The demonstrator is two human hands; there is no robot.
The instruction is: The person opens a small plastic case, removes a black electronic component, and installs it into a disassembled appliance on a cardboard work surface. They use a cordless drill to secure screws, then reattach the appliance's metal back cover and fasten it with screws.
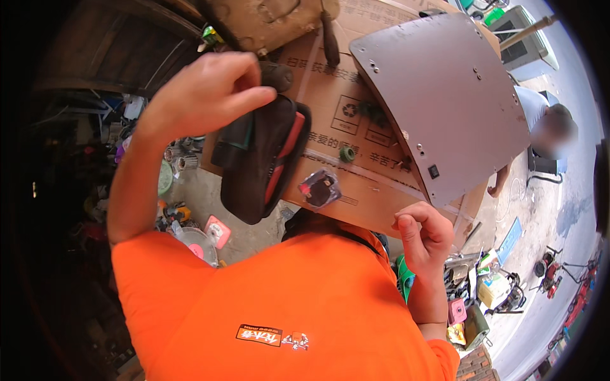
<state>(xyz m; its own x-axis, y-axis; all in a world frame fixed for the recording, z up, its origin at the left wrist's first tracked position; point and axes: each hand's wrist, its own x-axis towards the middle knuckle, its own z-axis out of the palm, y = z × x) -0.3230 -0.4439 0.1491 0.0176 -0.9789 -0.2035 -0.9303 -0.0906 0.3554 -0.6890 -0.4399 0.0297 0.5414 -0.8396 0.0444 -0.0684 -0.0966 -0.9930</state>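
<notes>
My left hand [213, 92] hovers over the upper end of a black case with red trim [244, 184], beside a dark cylindrical object [277, 77]. Its thumb stretches out, apart from the bent index finger; the other fingers are mostly hidden. At the near edge of the cardboard [330, 111], my right hand [426, 240] is closed, thumb against index finger. Whatever sits in that pinch is too small to make out. Between the hands lie a small clear plastic pack [321, 188] with dark contents and a small green roll [347, 154]. A grey curved panel [445, 95] rests on the right side.
A worn brownish piece [267, 22] and a dark handle [330, 41] lie at the far side. Another person [553, 127] is beyond the panel at right. Clutter covers the floor, including a pink item [217, 232] at left and a green bin [476, 327] at right.
</notes>
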